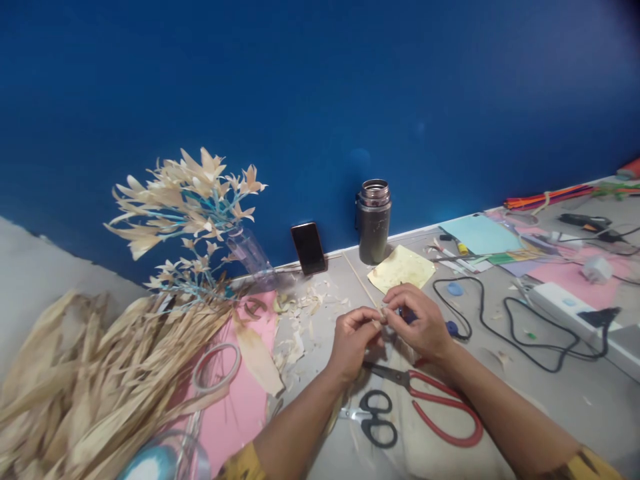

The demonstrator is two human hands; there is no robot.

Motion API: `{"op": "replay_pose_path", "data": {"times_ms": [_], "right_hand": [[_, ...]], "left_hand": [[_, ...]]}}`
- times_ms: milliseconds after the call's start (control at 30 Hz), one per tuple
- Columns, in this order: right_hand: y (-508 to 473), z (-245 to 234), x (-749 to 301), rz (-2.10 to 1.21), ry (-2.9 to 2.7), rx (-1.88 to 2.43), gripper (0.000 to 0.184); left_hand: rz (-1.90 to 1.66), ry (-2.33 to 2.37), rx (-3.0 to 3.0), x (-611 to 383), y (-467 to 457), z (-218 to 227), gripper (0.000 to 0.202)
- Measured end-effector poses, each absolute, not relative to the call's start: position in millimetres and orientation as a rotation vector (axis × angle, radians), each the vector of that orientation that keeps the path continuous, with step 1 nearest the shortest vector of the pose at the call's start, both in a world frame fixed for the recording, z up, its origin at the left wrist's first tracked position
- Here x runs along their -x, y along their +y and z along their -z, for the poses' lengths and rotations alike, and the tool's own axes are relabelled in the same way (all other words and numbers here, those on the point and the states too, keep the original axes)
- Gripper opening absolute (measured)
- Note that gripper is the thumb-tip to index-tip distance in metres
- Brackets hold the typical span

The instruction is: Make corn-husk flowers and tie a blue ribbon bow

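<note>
My left hand and my right hand meet above the middle of the table, fingertips pinched together. Between them is a small pale piece, too small to make out and mostly covered by the fingers. Just below the hands lie red-handled scissors, their dark blades pointing left under my wrists. Beside these is a smaller pair of black-handled scissors. Pale husk scraps are scattered to the left of my left hand. A yellow sheet of paper lies beyond the fingers.
Dried corn husks heap at the left beside pink paper and a tape roll. Husk flowers lean in a clear bottle. A phone and steel flask stand by the wall. Black cable and a power strip lie right.
</note>
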State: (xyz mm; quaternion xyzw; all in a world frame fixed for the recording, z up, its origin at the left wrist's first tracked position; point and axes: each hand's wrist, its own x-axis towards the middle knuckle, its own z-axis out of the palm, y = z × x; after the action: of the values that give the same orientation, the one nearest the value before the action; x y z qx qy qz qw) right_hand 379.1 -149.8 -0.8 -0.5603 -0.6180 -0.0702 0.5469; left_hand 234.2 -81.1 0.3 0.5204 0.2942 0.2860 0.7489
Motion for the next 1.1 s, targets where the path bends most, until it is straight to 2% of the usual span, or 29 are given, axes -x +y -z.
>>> {"op": "replay_pose_path", "data": {"times_ms": [267,667,833,1100], "right_hand": [[-150.8,-0.7,-379.7,0.158,-1.516,1.314,0.014],[-154.1,-4.1,-383.2,0.237,-1.655,1.298,0.013],[-156.2,-10.1,-384.0,0.216,-1.546,1.269,0.018],[-154.0,-7.1,-379.7,0.028,-1.490,1.317,0.015]], "left_hand": [[-0.621,0.708,-1.121,-236.4,-80.0,1.4,0.032],[-0.669,0.700,-1.305,-234.3,-76.0,-1.8,0.021],[-0.698,0.729,-1.188,-234.0,-71.5,5.4,0.026],[-0.640,0.547,-0.989,-234.3,-69.6,14.4,0.038]]}}
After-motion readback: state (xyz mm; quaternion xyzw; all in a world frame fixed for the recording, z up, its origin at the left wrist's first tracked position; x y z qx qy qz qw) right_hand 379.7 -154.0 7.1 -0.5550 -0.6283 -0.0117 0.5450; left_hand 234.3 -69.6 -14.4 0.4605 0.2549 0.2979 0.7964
